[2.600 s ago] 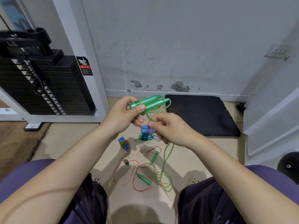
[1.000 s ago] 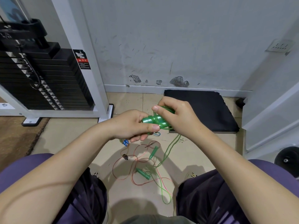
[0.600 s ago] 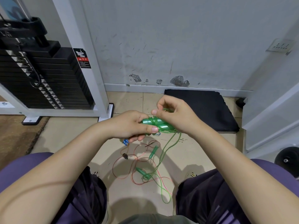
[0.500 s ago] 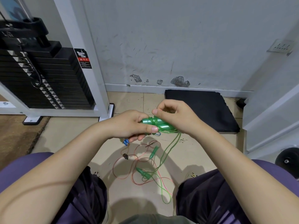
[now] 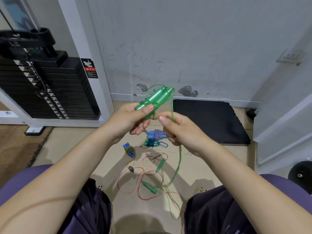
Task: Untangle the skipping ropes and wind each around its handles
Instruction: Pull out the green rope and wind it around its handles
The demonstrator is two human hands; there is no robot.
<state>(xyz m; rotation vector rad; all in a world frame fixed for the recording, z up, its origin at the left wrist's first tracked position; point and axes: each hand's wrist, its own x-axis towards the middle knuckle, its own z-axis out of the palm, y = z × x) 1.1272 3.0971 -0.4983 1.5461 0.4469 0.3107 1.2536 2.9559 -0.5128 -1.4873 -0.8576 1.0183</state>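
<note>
Beige tiled floor (image 5: pixel 67 146) fills mid-frame. At centre, left hand (image 5: pixel 130 119) grips two translucent green plastic handles (image 5: pixel 155 98); right hand (image 5: pixel 179 130) pinches their green cord (image 5: pixel 177 166), trailing to the lower-centre floor.

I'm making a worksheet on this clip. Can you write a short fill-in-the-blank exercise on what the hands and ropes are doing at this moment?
1. The left hand grips two ____ handles held side by side.
2. The right hand pinches the green rope, which trails down to the ____.
3. The pink rope lies loose on the floor, joined to two green ____.
4. The rug behind the hands is ____.

Missing words: green; floor; handles; black
</note>
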